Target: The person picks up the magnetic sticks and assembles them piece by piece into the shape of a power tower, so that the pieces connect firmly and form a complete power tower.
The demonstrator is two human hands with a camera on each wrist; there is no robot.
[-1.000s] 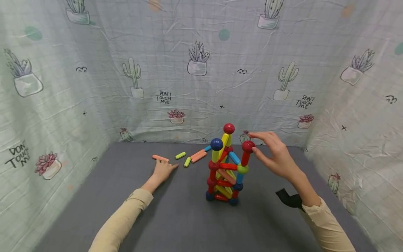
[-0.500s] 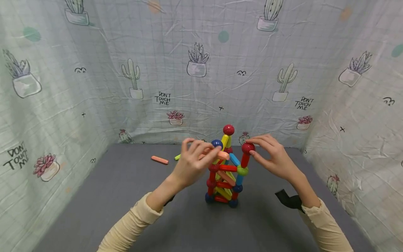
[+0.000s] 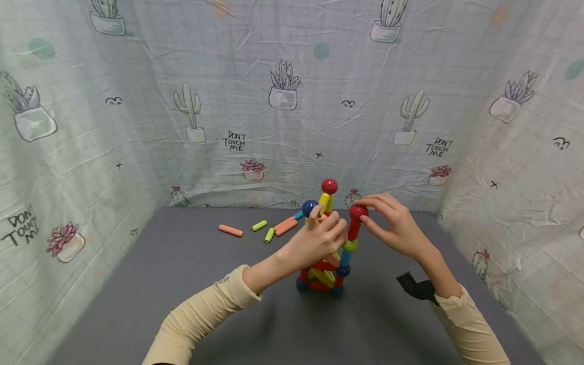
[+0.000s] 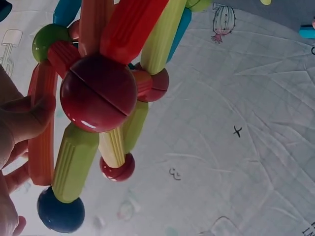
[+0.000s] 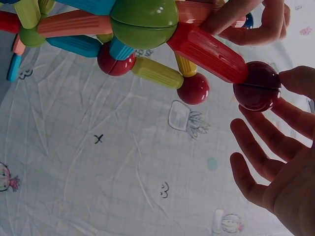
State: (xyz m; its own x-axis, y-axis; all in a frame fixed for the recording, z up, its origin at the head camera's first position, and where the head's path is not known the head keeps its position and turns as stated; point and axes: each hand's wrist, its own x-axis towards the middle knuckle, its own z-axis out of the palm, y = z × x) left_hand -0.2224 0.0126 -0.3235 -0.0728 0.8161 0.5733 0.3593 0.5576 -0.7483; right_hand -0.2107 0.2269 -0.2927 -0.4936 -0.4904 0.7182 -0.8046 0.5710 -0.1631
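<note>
A tower of magnetic rods and balls [image 3: 324,276] stands on the table. My right hand [image 3: 392,223] pinches the red ball [image 3: 358,212] on the tower's right upright, thumb and fingers about it. That ball sits on a red rod [image 5: 211,54] rising from a green ball [image 5: 142,24]. My left hand [image 3: 315,241] is at the tower's near side, gripping an orange rod [image 4: 42,160]. In the left wrist view the rod runs from near the green ball [image 4: 50,43] toward the blue ball [image 4: 61,210]; whether its ends touch is unclear. The left hand hides the tower's middle.
Left of the tower lie loose rods on the grey table [image 3: 191,279]: an orange rod [image 3: 230,230], two light-green rods [image 3: 269,235], further orange ones [image 3: 286,226] and a blue one [image 3: 298,215]. Behind hangs a cactus-print cloth [image 3: 255,111].
My left hand has gone from the loose rods rightward to the tower, bringing an orange rod. The right hand has stayed on the red ball.
</note>
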